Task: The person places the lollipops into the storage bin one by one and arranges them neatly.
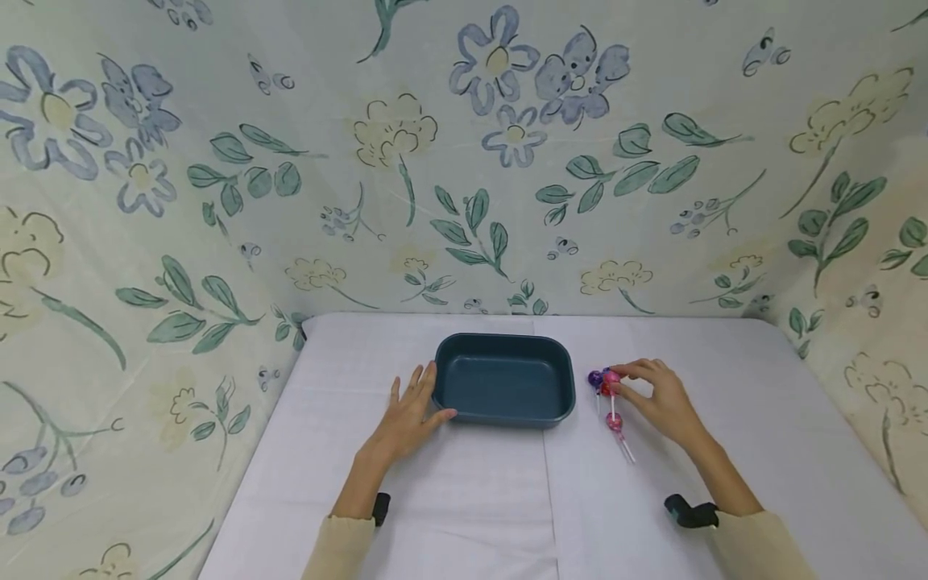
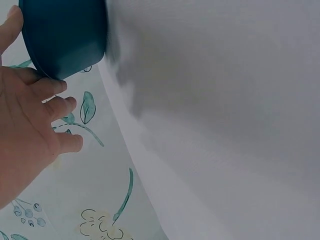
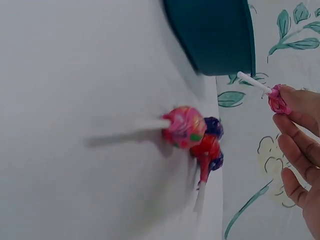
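A dark teal rectangular box (image 1: pixel 505 383) stands on the table with its open top up. At its left end rests my left hand (image 1: pixel 406 415), fingers extended along the wall and thumb at the front rim. My right hand (image 1: pixel 665 407) pinches a pink-wrapped lollipop (image 3: pixel 278 100) by its head between thumb and forefinger, its white stick free. Under and beside that hand lie more lollipops: a pink one (image 3: pixel 185 127) nearest the front, a red one (image 3: pixel 205 150) and purple-wrapped ones (image 3: pixel 215 127), partly overlapped in the right wrist view.
A white cloth covers the table (image 1: pixel 464 499). Behind and at the sides hangs a floral-printed fabric (image 1: pixel 464 201). Dark bands (image 1: pixel 689 512) show at both wrists by the cream sleeves (image 1: pixel 761 548).
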